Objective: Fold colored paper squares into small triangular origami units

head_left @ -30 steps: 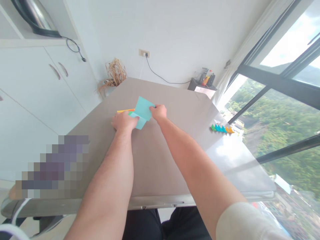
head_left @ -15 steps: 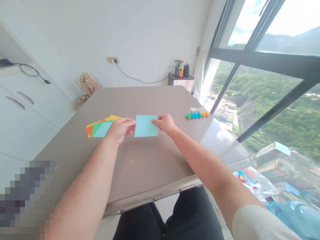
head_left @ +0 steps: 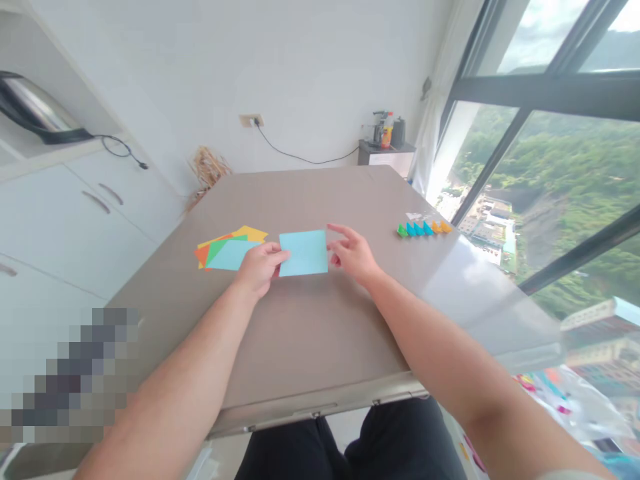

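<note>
A light blue square sheet of paper [head_left: 306,253] is held up above the table, facing me. My left hand [head_left: 263,265] pinches its left edge, thumb on the near face. At the opposite edge, my right hand [head_left: 353,253] has its fingers apart, the index stretched out beside the sheet; whether a fingertip touches the edge I cannot tell. Left of my left hand lies a fanned stack of coloured paper [head_left: 220,255] in yellow, orange, green and light blue, partly hidden by that hand.
Small folded paper pieces [head_left: 419,229] in green, blue and orange stand in a row at the right of the grey-brown table [head_left: 310,200]. Behind them is a clear plastic scrap [head_left: 414,216]. A window lies to the right, and a low cabinet [head_left: 385,157] with bottles stands beyond the table.
The right hand has let go of the sheet's right edge and opened its fingers. My left hand now grips the left edge with its thumb over it. The view has shifted left.
</note>
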Tool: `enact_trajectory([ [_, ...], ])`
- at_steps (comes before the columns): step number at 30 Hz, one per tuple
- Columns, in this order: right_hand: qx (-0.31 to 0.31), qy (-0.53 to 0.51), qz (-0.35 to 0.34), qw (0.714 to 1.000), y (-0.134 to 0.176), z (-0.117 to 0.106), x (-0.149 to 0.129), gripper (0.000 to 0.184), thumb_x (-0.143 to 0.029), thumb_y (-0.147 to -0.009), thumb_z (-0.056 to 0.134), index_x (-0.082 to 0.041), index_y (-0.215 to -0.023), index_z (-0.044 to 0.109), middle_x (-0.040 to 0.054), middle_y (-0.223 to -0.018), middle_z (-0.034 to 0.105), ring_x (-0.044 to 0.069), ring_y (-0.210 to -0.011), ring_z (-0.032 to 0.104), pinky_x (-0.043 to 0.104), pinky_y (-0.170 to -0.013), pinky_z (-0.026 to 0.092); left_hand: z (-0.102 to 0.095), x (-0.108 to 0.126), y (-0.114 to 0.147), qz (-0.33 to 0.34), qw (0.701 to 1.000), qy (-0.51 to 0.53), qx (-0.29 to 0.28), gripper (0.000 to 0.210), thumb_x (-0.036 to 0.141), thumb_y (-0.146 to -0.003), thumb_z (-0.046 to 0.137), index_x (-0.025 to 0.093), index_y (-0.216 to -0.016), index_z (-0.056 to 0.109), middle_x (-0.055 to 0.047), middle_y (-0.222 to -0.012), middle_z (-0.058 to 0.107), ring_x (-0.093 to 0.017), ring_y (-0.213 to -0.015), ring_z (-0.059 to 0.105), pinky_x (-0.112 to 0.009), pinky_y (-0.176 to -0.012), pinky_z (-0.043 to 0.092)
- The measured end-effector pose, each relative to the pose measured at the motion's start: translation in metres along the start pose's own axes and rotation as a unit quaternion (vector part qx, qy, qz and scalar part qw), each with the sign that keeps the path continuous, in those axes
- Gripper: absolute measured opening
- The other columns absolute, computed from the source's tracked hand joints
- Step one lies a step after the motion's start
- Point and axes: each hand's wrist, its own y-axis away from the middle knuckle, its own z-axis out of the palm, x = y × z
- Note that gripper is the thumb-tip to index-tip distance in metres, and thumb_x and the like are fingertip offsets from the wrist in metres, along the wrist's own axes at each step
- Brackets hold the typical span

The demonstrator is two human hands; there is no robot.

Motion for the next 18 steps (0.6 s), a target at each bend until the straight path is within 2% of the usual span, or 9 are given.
enact_trajectory([
  [2,-0.047,0.017,-0.038,0.998,0.001,-0.002,0.001,0.056,-0.014,-0.078,0.056,-0.029,-0.132,0.061,0.0024,-0.112,0.071,0.009,-0.068,0.064,0.023,-0.062,0.052,-0.004,-0.002,-0.004,0.006,0.999,0.037,0.017,0.027,0.029,-0.054,0.078,0.021,-0.068,0.056,0.004,-0.06,0.057,-0.014,-0.055,0.052,-0.027,-0.054,0.037],
  [3,-0.068,0.035,-0.053,0.996,0.002,-0.003,0.002,0.055,-0.013,-0.076,0.056,-0.03,-0.128,0.064,0.0024,-0.114,0.07,0.01,-0.072,0.065,0.023,-0.064,0.052,-0.005,-0.003,-0.006,-0.005,0.999,0.048,0.017,0.028,0.028,-0.054,0.078,0.021,-0.069,0.055,0.003,-0.06,0.057,-0.014,-0.055,0.053,-0.027,-0.053,0.037],
  [7,-0.085,0.141,-0.036,0.986,0.006,-0.002,0.004,0.042,-0.02,-0.076,0.065,-0.029,-0.116,0.073,-0.0006,-0.084,0.068,0.012,-0.063,0.058,0.024,-0.058,0.048,-0.002,-0.005,-0.007,-0.02,0.997,0.065,-0.022,0.028,0.024,-0.054,0.079,0.02,-0.072,0.058,0.002,-0.063,0.06,-0.014,-0.055,0.053,-0.026,-0.051,0.035],
  [13,-0.08,0.12,-0.087,0.986,0.002,-0.001,0.01,0.025,-0.03,-0.072,0.077,-0.023,-0.095,0.075,0.0,-0.087,0.07,0.014,-0.077,0.062,0.027,-0.074,0.053,0.004,0.0,0.0,-0.022,0.997,0.059,-0.045,0.027,0.024,-0.056,0.081,0.019,-0.076,0.064,0.0,-0.067,0.064,-0.014,-0.057,0.057,-0.025,-0.05,0.035],
  [18,-0.07,0.067,-0.104,0.99,0.002,-0.002,0.009,0.028,-0.045,-0.078,0.071,-0.02,-0.09,0.075,0.0006,-0.08,0.067,0.015,-0.076,0.061,0.027,-0.07,0.055,0.006,0.0,0.001,-0.029,0.995,0.065,-0.071,0.03,0.023,-0.06,0.082,0.017,-0.087,0.07,-0.007,-0.092,0.075,-0.02,-0.074,0.071,-0.025,-0.054,0.042],
])
